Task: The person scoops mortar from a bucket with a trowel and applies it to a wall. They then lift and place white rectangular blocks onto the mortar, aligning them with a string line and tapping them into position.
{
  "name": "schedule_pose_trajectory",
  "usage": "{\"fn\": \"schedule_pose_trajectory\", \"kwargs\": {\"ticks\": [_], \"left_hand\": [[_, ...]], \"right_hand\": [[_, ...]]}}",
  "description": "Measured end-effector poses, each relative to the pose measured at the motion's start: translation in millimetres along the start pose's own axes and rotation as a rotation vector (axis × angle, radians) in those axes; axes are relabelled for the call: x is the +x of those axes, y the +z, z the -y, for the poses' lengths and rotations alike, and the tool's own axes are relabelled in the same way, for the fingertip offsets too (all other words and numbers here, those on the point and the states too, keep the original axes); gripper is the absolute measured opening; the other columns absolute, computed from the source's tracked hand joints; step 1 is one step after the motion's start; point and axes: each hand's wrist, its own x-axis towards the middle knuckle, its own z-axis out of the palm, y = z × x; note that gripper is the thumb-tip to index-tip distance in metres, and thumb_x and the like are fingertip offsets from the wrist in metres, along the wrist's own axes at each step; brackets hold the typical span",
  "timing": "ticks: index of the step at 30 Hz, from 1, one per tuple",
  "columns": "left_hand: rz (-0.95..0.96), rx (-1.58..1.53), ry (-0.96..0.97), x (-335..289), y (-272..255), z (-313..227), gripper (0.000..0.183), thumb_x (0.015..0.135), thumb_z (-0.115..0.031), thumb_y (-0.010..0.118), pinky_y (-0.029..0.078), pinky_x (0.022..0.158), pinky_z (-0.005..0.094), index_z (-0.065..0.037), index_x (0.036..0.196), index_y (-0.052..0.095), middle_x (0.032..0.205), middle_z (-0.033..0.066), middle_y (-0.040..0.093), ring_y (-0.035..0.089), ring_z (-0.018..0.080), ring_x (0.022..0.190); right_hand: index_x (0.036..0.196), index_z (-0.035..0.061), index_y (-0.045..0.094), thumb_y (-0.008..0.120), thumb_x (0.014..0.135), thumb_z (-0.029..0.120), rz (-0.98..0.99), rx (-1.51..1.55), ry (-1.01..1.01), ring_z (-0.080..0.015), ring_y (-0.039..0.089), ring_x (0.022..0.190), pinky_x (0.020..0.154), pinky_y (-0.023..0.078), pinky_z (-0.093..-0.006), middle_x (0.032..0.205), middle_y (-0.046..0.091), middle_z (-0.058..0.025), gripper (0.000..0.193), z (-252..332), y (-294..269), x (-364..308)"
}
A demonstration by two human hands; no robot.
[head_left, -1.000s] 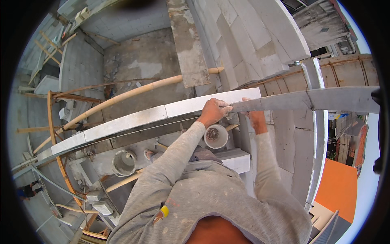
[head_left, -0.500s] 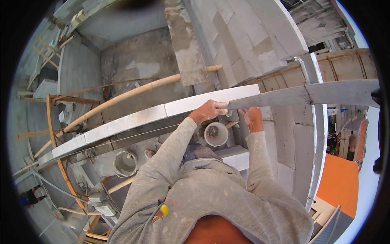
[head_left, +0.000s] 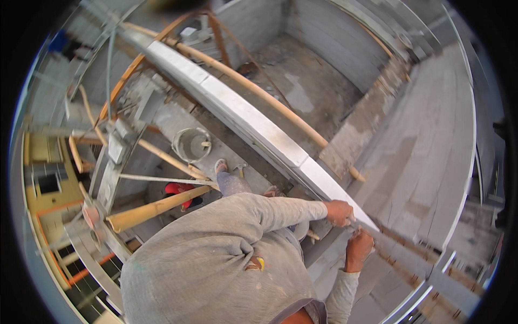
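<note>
My left hand (head_left: 340, 213) is closed on the near end of a long, flat grey board (head_left: 404, 252), beside the end of a row of white wall blocks (head_left: 259, 121). Close below it, my right hand (head_left: 360, 250) is also closed at the board's end, its fingers partly hidden. The board runs away to the lower right, past the wall end. Blur keeps me from telling whether it touches the blocks.
Bamboo pole (head_left: 253, 89) runs along the wall's far side. Behind my left arm are a mortar bucket (head_left: 192, 144) and a hammer (head_left: 240, 169). Another person in red (head_left: 179, 189) is lower down, near a thick bamboo pole (head_left: 156, 208). A wooden frame (head_left: 127, 81) stands at upper left.
My view and body have turned right, so the wall now slants down to the right. Both hands stay on the board's end, which now points to the lower right.
</note>
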Motion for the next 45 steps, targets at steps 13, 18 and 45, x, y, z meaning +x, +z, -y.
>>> {"fn": "schedule_pose_trajectory", "kwargs": {"ticks": [13, 18, 45], "left_hand": [[-0.410, 0.071, -0.019, -78, -49, 36, 0.006, 0.063, -0.012, 0.064, 0.051, 0.068, 0.0493, -0.011, 0.068, 0.068, 0.072, 0.0171, 0.068, 0.068, 0.0389, 0.075], [-0.497, 0.147, 0.026, -115, -95, 55, 0.002, 0.062, -0.012, 0.064, 0.049, 0.063, 0.0499, -0.010, 0.063, 0.063, 0.066, 0.0149, 0.065, 0.066, 0.0390, 0.071], [-0.638, 0.332, -0.075, -298, -331, 158, 0.012, 0.066, -0.010, 0.063, 0.053, 0.071, 0.0492, -0.007, 0.077, 0.070, 0.079, 0.0179, 0.068, 0.068, 0.0398, 0.082]], "right_hand": [[0.081, 0.0029, 0.075, 0.072, 0.071, 0.002, 0.187, -0.433, 0.062, -0.0395, 0.071, 0.088, 0.077, 0.058, -0.0453, 0.090, 0.072, -0.0235, 0.011, 21, -10, 79], [0.084, 0.0048, 0.076, 0.068, 0.079, 0.006, 0.190, -0.558, 0.062, -0.0366, 0.072, 0.088, 0.075, 0.058, -0.0423, 0.093, 0.072, -0.0201, 0.010, -4, 0, 95], [0.101, 0.0168, 0.076, 0.063, 0.087, 0.020, 0.276, -0.686, 0.238, -0.0296, 0.072, 0.100, 0.080, 0.059, -0.0430, 0.111, 0.073, -0.0115, 0.019, -49, 54, 91]]}}
